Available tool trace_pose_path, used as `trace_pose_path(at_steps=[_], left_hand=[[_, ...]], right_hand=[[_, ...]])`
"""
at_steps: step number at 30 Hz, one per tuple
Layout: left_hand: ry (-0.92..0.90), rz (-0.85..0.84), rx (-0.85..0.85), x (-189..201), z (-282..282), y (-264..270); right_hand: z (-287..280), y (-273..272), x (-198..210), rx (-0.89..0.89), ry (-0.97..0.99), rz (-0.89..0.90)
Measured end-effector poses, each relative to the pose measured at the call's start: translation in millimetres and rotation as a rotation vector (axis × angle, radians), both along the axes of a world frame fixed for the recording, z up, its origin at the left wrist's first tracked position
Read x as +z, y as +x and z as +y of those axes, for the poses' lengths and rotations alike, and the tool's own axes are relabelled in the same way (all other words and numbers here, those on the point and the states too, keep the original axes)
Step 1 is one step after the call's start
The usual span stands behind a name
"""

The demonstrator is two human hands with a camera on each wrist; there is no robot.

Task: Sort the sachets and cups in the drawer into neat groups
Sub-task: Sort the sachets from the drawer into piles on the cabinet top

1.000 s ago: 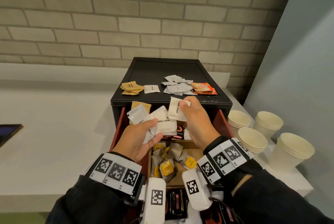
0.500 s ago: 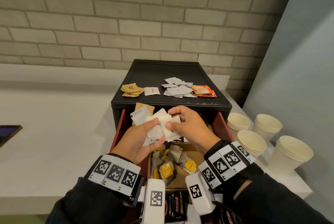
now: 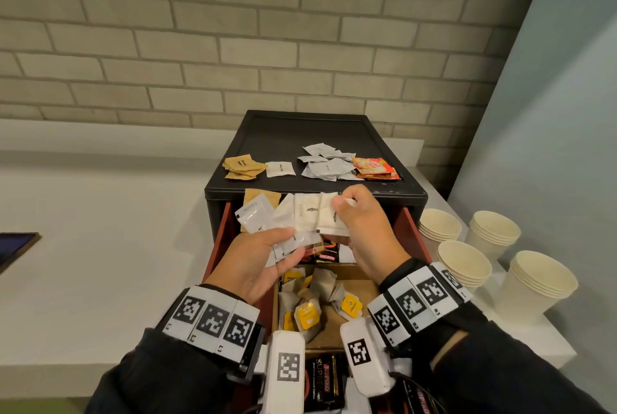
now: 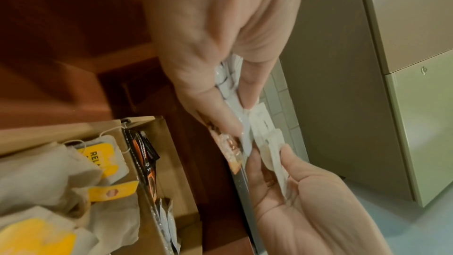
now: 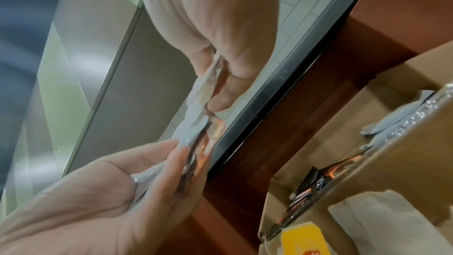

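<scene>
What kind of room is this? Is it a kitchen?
Probably an office tea and coffee corner, not a full kitchen. Stacks of paper cups stand on a white counter, the open drawer holds tea bags, and sugar sachets are being sorted.

Soft, even indoor light; head view sharp but bowed at edges, both wrist views blurred and warm-tinted.

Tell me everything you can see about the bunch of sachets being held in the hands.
The fanned sachets are mostly white paper packets, at least one printed "Sugar", with a glossier white one and a brown one at the left end. They stand roughly upright above the open drawer. The left hand grips their lower edges; the right hand pinches the rightmost packet.
</scene>
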State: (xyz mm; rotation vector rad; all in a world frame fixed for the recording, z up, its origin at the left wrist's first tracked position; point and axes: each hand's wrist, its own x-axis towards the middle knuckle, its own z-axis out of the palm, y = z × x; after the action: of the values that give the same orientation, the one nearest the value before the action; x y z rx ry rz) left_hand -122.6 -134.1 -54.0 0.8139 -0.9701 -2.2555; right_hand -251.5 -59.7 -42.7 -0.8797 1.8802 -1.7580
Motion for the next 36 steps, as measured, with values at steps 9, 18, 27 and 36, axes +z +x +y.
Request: trace_pose_path(at_steps=[9,18,27,36], left_hand=[[-0.102,-0.067,-0.026,-3.9,-0.1,0.4],[-0.130,-0.026,-0.019,-4.0,-0.6,0.5],[-0.044,-0.027,0.271,-14.1,-15.4,-0.6],[0.012,-0.006,0.349,-16.1,-19.5,-3.3]], right_hand=[[10.8,-6.6,25.8,0.146,0.081,0.120],[-2.7,-7.9,45.6,0.373,0.283,0.284],[-25.6,-33.3,61.2,0.318,-0.004,-0.107],[-93.2,-27.5,69.4,0.057,0.019,-0.259]])
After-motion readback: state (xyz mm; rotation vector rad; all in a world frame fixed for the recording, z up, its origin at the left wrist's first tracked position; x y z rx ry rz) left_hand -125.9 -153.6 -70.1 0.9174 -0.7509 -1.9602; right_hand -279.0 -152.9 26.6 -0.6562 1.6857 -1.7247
